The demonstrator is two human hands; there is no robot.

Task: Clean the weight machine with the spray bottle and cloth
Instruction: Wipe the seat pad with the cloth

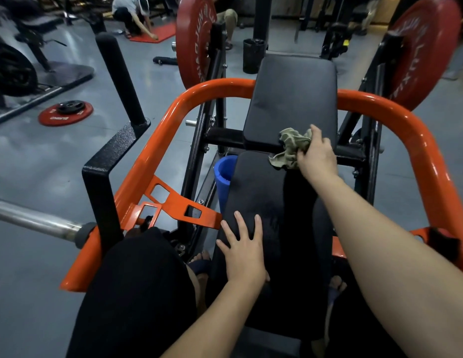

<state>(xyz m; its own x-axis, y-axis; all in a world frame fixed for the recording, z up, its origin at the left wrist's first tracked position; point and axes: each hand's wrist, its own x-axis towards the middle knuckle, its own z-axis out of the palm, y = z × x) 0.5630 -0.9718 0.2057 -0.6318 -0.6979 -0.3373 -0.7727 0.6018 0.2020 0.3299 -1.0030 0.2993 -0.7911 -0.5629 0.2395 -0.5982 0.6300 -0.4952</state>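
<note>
Right hand (315,156) gripping cloth (292,147) on seat pad (259,187), left hand (244,250) flat

Left grip (244,250): palm down, fingers spread | Right grip (317,157): arm outstretched, fingers curled round cloth (290,147)

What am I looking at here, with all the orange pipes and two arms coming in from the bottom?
This is a single picture from a camera worn on a person's head, looking down at their own arms. In front of them is a gym weight machine. It has a curved orange steel tube frame around two black cushions, and round red weight plates are loaded on either side. The right hand grips a crumpled olive-green cloth where the near black seat pad meets the far black pad. The left hand rests flat on the near pad, fingers spread. A blue cylinder stands just left of that pad. No spray bottle is in view.
</note>
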